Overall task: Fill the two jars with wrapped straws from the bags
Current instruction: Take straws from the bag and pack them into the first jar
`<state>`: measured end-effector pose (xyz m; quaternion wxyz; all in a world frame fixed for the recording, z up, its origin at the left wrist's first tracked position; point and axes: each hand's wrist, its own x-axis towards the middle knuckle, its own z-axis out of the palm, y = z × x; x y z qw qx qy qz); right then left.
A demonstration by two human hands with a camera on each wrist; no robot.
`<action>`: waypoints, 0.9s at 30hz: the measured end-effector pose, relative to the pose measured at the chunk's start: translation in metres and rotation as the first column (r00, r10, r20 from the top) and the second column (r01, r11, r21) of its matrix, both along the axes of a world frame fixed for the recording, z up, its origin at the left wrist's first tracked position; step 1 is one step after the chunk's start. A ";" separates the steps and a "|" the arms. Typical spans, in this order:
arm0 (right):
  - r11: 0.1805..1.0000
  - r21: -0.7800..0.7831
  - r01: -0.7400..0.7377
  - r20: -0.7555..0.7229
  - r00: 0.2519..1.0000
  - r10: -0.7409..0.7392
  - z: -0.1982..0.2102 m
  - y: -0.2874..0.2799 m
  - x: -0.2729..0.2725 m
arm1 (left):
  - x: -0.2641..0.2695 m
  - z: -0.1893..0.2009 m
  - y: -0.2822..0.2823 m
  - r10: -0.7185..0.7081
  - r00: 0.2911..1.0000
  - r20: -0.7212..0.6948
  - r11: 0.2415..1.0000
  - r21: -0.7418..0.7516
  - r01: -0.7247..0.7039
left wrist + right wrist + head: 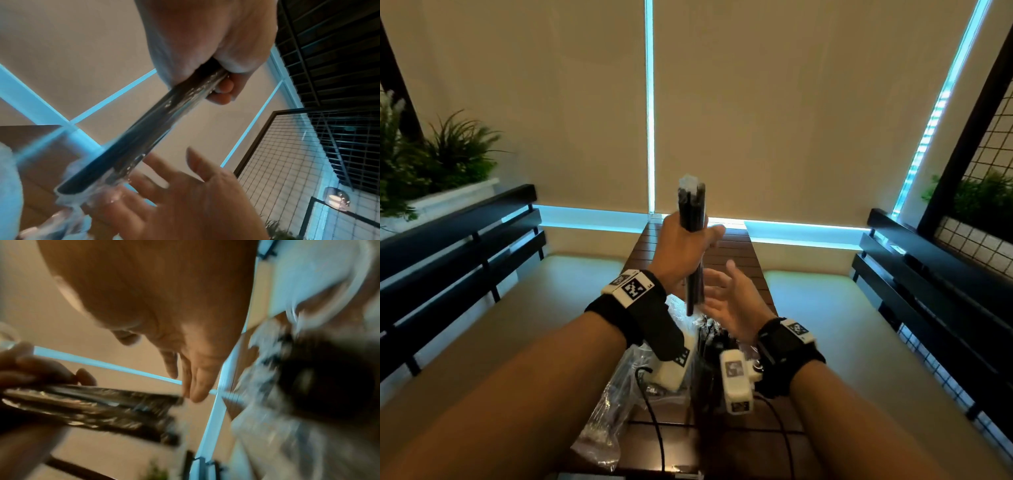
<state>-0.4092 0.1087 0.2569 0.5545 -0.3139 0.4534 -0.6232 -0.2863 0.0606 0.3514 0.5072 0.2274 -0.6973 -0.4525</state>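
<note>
My left hand [681, 246] grips a bundle of black wrapped straws [692, 219] upright above the table, fingers curled round its middle. The same straw bundle [144, 136] runs slantwise through the left wrist view and lies blurred as the straw bundle [98, 405] in the right wrist view. My right hand [726, 298] hovers open just right of the bundle's lower end, palm toward it, fingers spread; the right hand [185, 194] shows below the bundle. A clear plastic bag [606, 407] lies on the table under my left wrist. A jar with dark straws [709, 346] shows partly between my wrists.
The narrow brown slatted table [736, 253] runs away from me to the window blinds. Cushioned benches with black rails [462, 233] flank it on both sides. Planters with green plants [438, 161] stand behind the benches. Camera cables [654, 428] hang over the near table end.
</note>
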 end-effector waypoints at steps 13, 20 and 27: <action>0.955 0.217 0.201 -0.947 0.280 0.156 -0.088 0.008 -0.026 | -0.022 -0.097 -0.030 0.030 0.998 0.056 0.975 0.220 -0.042; 0.933 0.062 0.354 -0.931 0.358 -0.074 -0.108 -0.003 -0.014 | -0.038 -0.112 -0.038 0.101 0.995 -0.026 0.957 0.275 -0.090; 0.931 -0.001 0.365 -0.927 0.349 -0.138 -0.115 -0.005 -0.017 | -0.048 -0.123 -0.051 0.183 0.973 -0.141 0.874 0.477 -0.095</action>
